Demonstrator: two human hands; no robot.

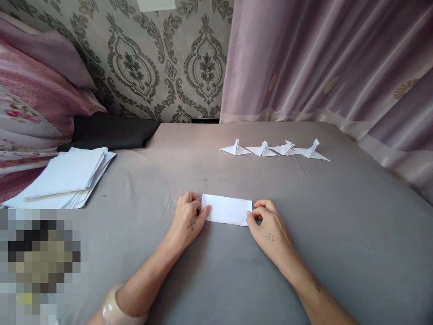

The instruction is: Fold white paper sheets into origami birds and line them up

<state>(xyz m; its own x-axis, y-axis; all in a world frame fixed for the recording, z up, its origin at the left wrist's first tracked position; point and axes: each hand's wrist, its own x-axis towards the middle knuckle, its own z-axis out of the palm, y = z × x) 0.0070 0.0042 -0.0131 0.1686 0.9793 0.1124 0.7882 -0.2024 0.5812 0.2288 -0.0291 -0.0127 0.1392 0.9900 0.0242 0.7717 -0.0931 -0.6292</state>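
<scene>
A folded white sheet of paper (227, 209), shaped as a long rectangle, is held between both hands above the grey cloth surface (216, 271). My left hand (190, 217) pinches its left end, with the thumb lying on the near face. At the opposite end, my right hand (267, 221) grips the lower right corner between thumb and fingers. Its long edges run nearly level, dipping slightly to the right. Fingertips behind the paper are hidden.
Several folded paper birds (264, 149) stand in a row at the back right. A stack of white paper (67, 174) lies at the left, near a black cloth (111, 131). Purple curtains (304, 63) hang at the right; a blurred patch covers the lower left corner.
</scene>
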